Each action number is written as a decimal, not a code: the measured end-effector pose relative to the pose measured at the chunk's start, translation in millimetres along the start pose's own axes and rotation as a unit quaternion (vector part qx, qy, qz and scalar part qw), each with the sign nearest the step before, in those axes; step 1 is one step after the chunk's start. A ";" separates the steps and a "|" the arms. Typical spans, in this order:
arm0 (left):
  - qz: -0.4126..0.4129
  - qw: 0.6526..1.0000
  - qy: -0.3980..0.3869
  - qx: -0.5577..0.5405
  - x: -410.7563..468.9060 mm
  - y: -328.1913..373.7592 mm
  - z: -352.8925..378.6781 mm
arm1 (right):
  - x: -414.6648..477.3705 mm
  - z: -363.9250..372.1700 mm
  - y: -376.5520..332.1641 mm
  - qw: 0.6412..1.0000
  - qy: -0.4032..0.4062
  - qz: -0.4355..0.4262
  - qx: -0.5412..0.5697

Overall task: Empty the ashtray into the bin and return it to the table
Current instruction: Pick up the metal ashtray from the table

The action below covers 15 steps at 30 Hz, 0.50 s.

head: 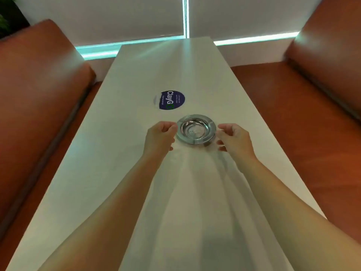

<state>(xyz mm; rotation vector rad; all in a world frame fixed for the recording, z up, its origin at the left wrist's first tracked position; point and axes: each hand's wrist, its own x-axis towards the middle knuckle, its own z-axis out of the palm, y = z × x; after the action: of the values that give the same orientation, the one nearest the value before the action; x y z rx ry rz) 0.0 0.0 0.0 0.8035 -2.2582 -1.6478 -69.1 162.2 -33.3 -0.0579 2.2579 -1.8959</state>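
Note:
A round shiny metal ashtray (196,128) sits on the long white table (109,173), near its middle. Its bowl shows only pale specks. My left hand (160,136) is just left of the rim, fingers curled, fingertips at or almost at the edge. My right hand (233,138) mirrors it on the right side, fingers curled close to the rim. Whether either hand touches the ashtray I cannot tell. No bin is in view.
A round dark blue sticker (169,100) lies on the table just beyond the ashtray. Brown leather benches flank the table, one on the left (37,98) and one on the right (304,106). A white wall with a lit strip (254,39) closes the far end.

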 end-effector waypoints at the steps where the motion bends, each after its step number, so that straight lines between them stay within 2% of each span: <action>1: -0.004 1.000 0.001 -0.001 8.4 1.2 3.5 | 7.8 1.8 -0.6 1.000 0.000 0.004 -0.009; 9: -0.084 0.996 -0.020 -0.004 54.2 -17.6 20.5 | 44.3 15.3 12.8 0.997 -0.035 0.063 -0.020; 12: -0.090 0.995 -0.030 -0.029 56.4 -22.8 21.4 | 47.7 17.7 13.7 0.995 -0.047 0.079 -0.024; 15: -0.096 0.994 -0.025 -0.054 49.8 -23.7 17.5 | 41.0 14.4 13.6 0.995 -0.051 0.082 0.016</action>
<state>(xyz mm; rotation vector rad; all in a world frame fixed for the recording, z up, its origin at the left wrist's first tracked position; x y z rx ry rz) -42.6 -18.6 -34.5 0.9899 -2.1601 -1.8753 -105.6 144.4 -54.0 0.0339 2.0953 -1.8020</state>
